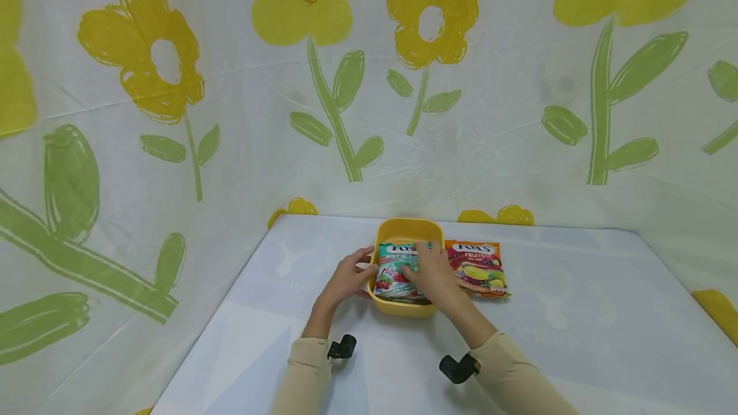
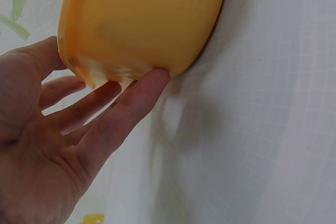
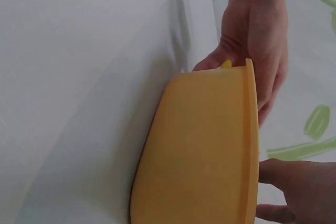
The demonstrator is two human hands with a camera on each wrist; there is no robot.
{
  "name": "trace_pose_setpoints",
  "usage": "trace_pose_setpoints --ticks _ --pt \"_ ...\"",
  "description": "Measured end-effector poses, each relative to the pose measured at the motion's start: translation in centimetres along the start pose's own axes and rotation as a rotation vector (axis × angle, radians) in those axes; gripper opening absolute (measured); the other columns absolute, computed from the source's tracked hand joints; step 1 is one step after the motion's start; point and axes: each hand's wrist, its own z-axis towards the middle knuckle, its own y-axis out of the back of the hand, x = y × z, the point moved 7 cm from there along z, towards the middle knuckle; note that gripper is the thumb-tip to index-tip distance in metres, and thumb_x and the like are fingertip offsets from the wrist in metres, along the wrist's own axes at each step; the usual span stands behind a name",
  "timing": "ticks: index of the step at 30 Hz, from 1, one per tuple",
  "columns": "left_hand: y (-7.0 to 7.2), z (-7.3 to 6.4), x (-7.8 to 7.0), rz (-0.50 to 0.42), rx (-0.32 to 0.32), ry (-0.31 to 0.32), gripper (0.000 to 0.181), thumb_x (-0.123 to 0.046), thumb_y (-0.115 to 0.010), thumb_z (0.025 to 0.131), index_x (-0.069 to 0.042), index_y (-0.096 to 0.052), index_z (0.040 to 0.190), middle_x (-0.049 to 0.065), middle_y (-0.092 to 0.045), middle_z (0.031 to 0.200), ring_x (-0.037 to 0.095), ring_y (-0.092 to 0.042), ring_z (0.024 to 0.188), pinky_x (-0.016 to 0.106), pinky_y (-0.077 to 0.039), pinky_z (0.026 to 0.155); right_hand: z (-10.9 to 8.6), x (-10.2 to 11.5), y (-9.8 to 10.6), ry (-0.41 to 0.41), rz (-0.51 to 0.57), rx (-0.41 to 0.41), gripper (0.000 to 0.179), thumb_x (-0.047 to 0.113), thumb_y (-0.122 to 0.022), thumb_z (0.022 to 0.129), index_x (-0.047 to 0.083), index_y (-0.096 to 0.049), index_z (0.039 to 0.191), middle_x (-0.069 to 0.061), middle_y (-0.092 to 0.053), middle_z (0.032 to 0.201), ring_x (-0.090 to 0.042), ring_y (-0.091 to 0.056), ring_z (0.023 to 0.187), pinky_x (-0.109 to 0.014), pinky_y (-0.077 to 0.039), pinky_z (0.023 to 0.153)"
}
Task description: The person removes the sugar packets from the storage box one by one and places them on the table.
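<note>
A yellow plastic container (image 1: 405, 312) stands on the table, with a teal Fox's candy bag (image 1: 392, 277) lying inside it. My left hand (image 1: 348, 279) holds the container's left side, thumb at the rim and fingers against the outer wall; the left wrist view shows these fingers (image 2: 131, 108) spread along the wall. Over the bag, my right hand (image 1: 435, 277) touches its upper face with thumb and fingers apart. In the right wrist view the container wall hides the right fingertips and the bag.
A red Fox's fruit candy bag (image 1: 477, 269) lies flat just right of the container. The pale table (image 1: 565, 338) meets a flower-printed curtain (image 1: 496, 165) behind and at the sides. Small black devices are strapped to both wrists.
</note>
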Motion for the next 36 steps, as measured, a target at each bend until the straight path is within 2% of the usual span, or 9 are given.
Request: trace_pose_setpoints --ticks 5,9,15,23,26,30,36 --pt "-0.1 0.0 -0.1 0.005 -0.003 0.002 0.055 -0.025 -0.060 0.098 -0.018 -0.041 0.149 0.017 -0.053 0.138 0.026 -0.065 0.102 0.036 -0.063 0.058 -0.1 0.0 -0.5 0.008 -0.032 -0.007 0.065 0.042 -0.071 0.088 0.005 -0.049 0.137 -0.029 -0.041 0.141 -0.043 -0.047 0.123 -0.061 -0.050 0.099" --pt "-0.1 0.0 -0.2 0.003 -0.002 -0.001 0.055 -0.025 -0.060 0.098 -0.018 -0.041 0.149 0.017 -0.053 0.138 0.027 -0.065 0.103 0.036 -0.063 0.058 0.0 0.0 -0.8 0.024 -0.056 -0.021 0.066 0.043 -0.070 0.089 0.002 -0.049 0.136 -0.031 -0.045 0.134 -0.043 -0.051 0.116 -0.058 -0.050 0.099" --pt "-0.1 0.0 -0.2 0.005 0.000 -0.009 0.055 -0.024 -0.059 0.098 -0.017 -0.041 0.150 0.018 -0.053 0.138 0.027 -0.065 0.102 0.036 -0.063 0.058 0.1 -0.1 -1.0 0.007 -0.068 -0.033 0.065 0.044 -0.071 0.088 0.003 -0.049 0.134 -0.029 -0.048 0.127 -0.040 -0.053 0.109 -0.056 -0.053 0.096" --pt "-0.2 0.1 -0.1 0.007 -0.003 0.002 0.055 -0.026 -0.059 0.098 -0.018 -0.041 0.150 0.018 -0.052 0.139 0.027 -0.065 0.104 0.036 -0.063 0.058 0.0 0.0 -1.3 -0.027 -0.061 -0.018 0.064 0.040 -0.072 0.088 0.004 -0.047 0.134 -0.033 -0.047 0.127 -0.042 -0.058 0.104 -0.058 -0.058 0.085" --pt "-0.2 0.1 -0.1 0.005 -0.002 0.003 0.055 -0.025 -0.059 0.098 -0.019 -0.041 0.150 0.017 -0.052 0.138 0.028 -0.065 0.105 0.036 -0.063 0.058 0.0 0.1 -1.4 -0.039 -0.058 -0.006 0.064 0.039 -0.071 0.088 0.004 -0.045 0.136 -0.035 -0.046 0.127 -0.040 -0.063 0.092 -0.056 -0.060 0.076" --pt "-0.3 0.1 -0.1 0.001 0.003 0.003 0.055 -0.025 -0.059 0.099 -0.019 -0.041 0.150 0.017 -0.052 0.139 0.028 -0.065 0.105 0.036 -0.063 0.059 0.0 0.0 -1.5 -0.059 -0.069 0.003 0.065 0.039 -0.073 0.087 0.004 -0.044 0.134 -0.035 -0.049 0.122 -0.037 -0.063 0.081 -0.054 -0.061 0.072" --pt "-0.1 0.1 0.0 0.007 -0.004 0.006 0.055 -0.026 -0.059 0.098 -0.019 -0.041 0.150 0.017 -0.053 0.139 0.029 -0.065 0.106 0.035 -0.063 0.058 0.2 0.2 -1.9 -0.070 -0.102 -0.017 0.065 0.041 -0.076 0.084 0.004 -0.045 0.128 -0.033 -0.055 0.114 -0.041 -0.058 0.095 -0.055 -0.059 0.083"
